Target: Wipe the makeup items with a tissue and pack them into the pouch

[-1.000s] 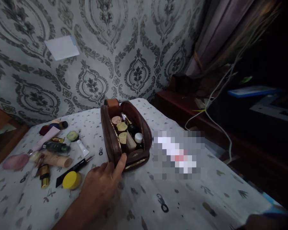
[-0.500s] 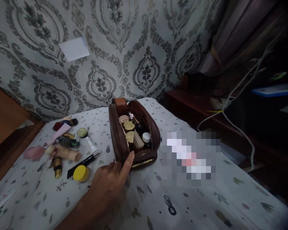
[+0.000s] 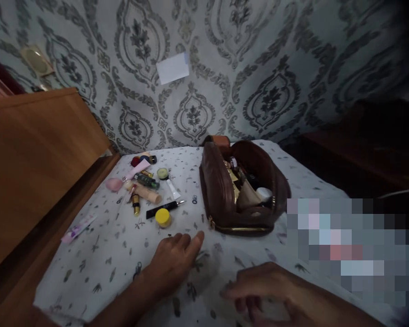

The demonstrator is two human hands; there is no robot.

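Observation:
A brown toiletry bag stands unzipped, with a white-capped jar and several gold and beige cosmetics showing inside. Just in front of its near left corner is my left hand, apart from the bag. Its fingers are loosely bent, thumb side out, and I see nothing held. Lower right, my right hand hovers over the sheet, somewhat blurred, fingers loosely spread and nothing visible in them. Left of the bag lie a yellow-lidded jar, a black tube, a small white tube and a green bottle.
A patterned sheet covers the surface. A pink and white packet lies at the left, near a wooden panel. Patterned wallpaper rises behind. Something at the right is pixelated and unreadable.
The view has swung left, so things appear further right. My left hand has drawn away from the bag's front edge. My right hand has come into view at lower right.

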